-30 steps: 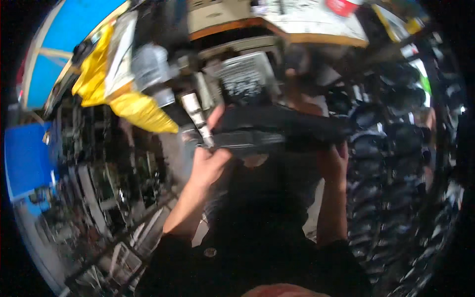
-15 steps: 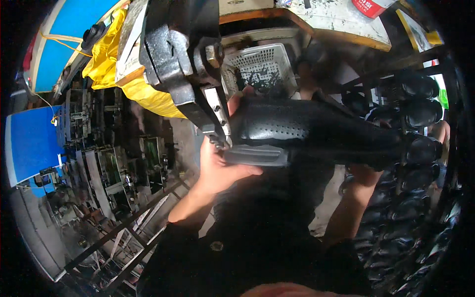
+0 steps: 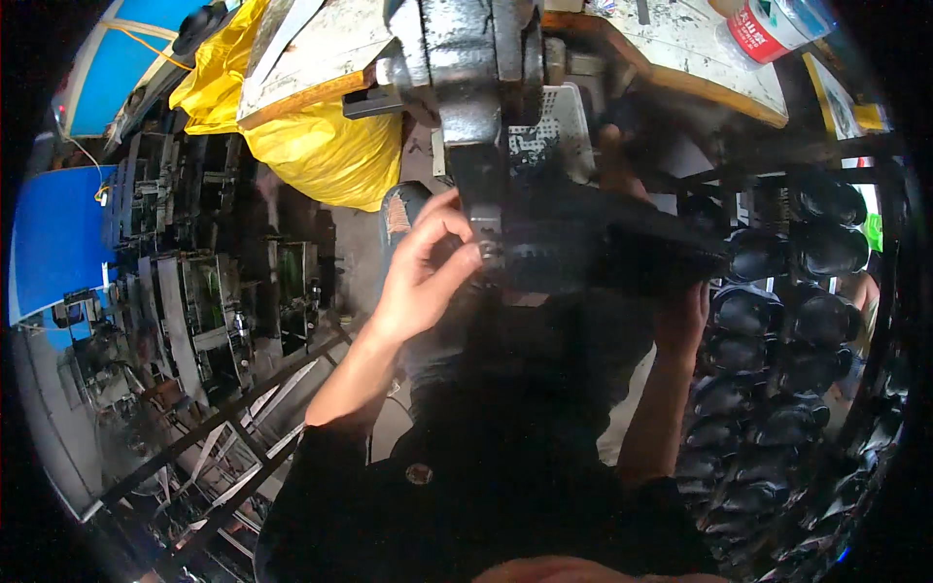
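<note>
A black shoe (image 3: 593, 238), dark and smeared by motion, lies crosswise in front of me under the metal head of a machine (image 3: 457, 78). The tip of that machine head comes down at the shoe's left end. My left hand (image 3: 423, 272) is closed there, thumb and forefinger pinched at the shoe's end right beside the tip. What lies exactly between those fingertips is hard to make out. At the other end, my right hand (image 3: 692, 306) grips the shoe from below and the right; most of its fingers are hidden.
Behind the machine is a white perforated basket (image 3: 578, 121) with dark scraps. A worktable (image 3: 671, 49) carries a clear bottle with red label (image 3: 763, 34). Left hangs a yellow sack (image 3: 330, 155). Racks of rounded black shoes (image 3: 748, 311) stand right; metal frames (image 3: 214, 301) fill the left.
The shoe has turned, hiding its dotted side and sole edge. My left hand has gone from spread along the sole to a pinch by the machine tip. The view has shifted.
</note>
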`<state>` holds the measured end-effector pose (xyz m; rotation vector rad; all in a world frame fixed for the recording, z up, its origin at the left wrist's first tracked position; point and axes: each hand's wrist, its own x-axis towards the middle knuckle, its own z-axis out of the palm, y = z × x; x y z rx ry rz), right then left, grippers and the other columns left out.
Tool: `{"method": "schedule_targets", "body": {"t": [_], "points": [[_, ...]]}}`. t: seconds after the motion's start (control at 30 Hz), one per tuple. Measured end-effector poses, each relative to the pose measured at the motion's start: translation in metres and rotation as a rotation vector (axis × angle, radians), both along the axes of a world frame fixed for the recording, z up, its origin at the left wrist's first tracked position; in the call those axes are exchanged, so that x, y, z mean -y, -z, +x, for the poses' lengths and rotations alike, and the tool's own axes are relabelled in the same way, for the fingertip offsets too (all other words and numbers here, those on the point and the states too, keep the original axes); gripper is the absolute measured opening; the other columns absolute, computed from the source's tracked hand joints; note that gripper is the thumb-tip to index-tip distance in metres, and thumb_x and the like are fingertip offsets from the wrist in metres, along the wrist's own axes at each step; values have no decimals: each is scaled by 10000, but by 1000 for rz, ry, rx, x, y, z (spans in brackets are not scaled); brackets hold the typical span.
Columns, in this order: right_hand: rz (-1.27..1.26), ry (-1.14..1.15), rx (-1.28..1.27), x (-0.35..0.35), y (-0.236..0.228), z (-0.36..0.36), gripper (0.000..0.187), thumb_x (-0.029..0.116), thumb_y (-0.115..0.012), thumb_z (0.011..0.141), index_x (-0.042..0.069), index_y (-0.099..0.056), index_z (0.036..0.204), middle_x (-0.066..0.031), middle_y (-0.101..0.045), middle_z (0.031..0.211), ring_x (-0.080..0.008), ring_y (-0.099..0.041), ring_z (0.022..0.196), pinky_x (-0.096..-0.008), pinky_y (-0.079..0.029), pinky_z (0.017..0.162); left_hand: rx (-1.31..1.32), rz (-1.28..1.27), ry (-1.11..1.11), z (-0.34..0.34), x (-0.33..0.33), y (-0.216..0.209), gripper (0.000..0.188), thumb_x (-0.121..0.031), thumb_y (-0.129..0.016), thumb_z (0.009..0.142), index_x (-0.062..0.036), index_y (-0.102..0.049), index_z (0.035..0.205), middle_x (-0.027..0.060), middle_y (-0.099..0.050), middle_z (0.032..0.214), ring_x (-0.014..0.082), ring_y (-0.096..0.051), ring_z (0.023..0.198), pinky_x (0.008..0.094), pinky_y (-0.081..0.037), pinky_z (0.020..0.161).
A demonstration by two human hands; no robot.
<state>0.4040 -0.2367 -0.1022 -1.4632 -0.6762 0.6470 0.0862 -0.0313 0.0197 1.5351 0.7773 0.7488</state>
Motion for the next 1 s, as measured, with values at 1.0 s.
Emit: {"method": "schedule_targets", "body": {"t": [1.0], "points": [[409,-31,-234,-35,-133,17,656,480,-632,905,33,-471,1358,-187,-569,1292,-298,-545,1224,-451,-381,1102,772,-354,-250,24,16,2,287,-96,-590,970,-123,-411,1193,94,-537,1215,195,-549,1109,367,-516,905]]}}
